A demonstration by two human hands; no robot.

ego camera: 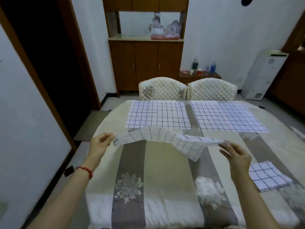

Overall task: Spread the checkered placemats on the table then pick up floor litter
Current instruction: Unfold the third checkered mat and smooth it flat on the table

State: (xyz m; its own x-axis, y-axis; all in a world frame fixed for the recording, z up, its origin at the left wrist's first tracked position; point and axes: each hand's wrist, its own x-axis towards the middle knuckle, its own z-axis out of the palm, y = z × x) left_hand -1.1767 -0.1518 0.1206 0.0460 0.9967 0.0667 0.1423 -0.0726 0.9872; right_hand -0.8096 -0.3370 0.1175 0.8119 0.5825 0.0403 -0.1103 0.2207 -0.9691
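The left hand (100, 142) and right hand (234, 152) each pinch a corner of the third checkered placemat (166, 139), stretched sagging between them above the table (161, 164), likely to lay it flat before the two spread placemats (158, 115) beyond the grip.

Two flat white checkered cloth placemats lie side by side at the far edge of the striped cloth-covered table (165, 171) — left one (158, 115), right one (227, 117) — before two quilted cream chairs (162, 88). A folded checkered placemat (268, 176) lies near right.
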